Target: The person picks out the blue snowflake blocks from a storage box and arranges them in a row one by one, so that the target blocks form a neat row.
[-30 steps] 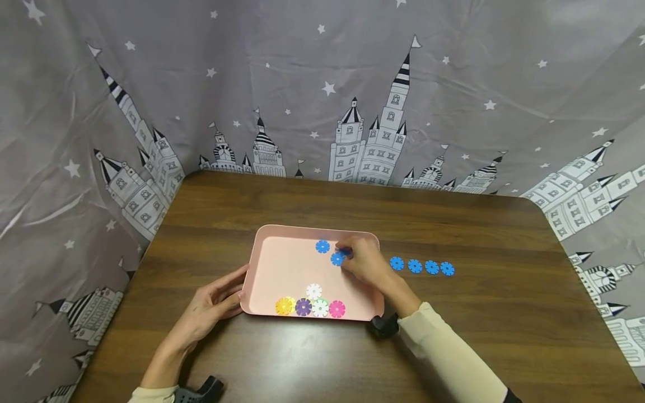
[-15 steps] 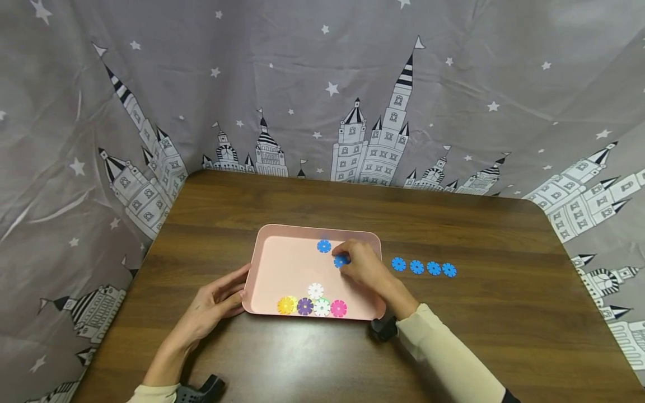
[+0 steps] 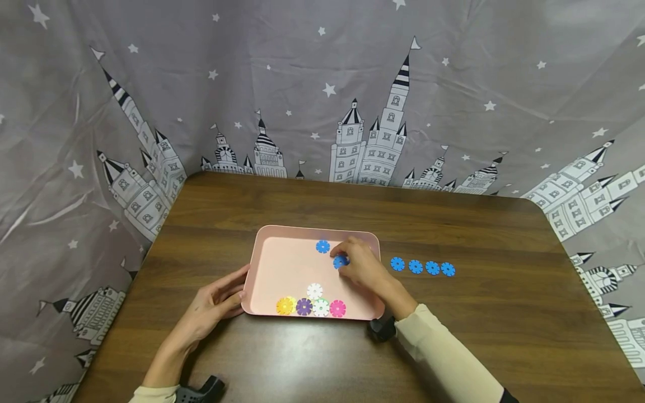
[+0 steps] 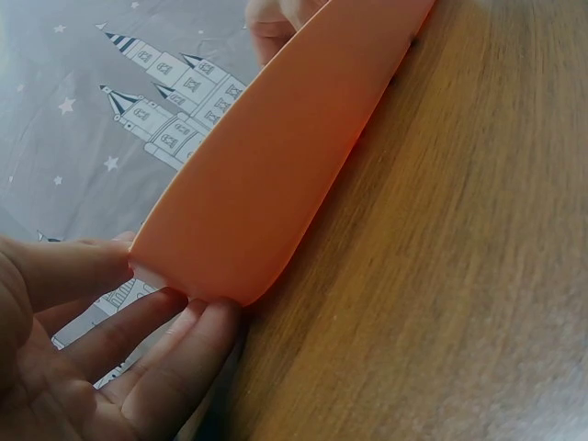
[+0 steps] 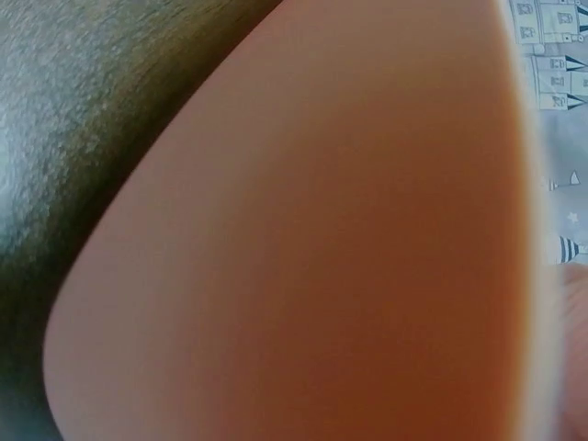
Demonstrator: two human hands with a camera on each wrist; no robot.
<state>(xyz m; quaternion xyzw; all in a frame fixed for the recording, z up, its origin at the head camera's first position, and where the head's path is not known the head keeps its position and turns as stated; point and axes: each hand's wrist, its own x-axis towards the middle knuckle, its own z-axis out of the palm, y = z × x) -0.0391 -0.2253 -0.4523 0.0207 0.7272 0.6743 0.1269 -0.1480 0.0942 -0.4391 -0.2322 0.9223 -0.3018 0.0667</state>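
A shallow pink tray (image 3: 282, 268) lies on the table, and my left hand (image 3: 211, 305) touches its left end. In the left wrist view, the fairly straight fingers (image 4: 188, 367) rest against the tray's outer wall (image 4: 266, 156). Over the tray's right part, my right hand (image 3: 364, 266) pinches a blue notched interlocking disc (image 3: 340, 262) between thumb and forefinger, low over the tray floor. A second blue disc (image 3: 323, 246) lies to its upper left. The tray wall (image 5: 322, 230) fills most of the right wrist view, hiding the right fingers' work.
Along the tray's near side lie yellow (image 3: 285, 305), purple (image 3: 304, 307), white (image 3: 314, 291), green-edged white (image 3: 321, 307) and pink discs (image 3: 337, 308). Several blue discs (image 3: 415, 267) form a row on the wooden table (image 3: 484, 313) right of the tray. A grey castle-print curtain (image 3: 282, 73) hangs behind.
One second ago two blue discs showed at the right fingertips; now one shows there. The right hand has shifted slightly nearer. The left hand stays at the tray's end.
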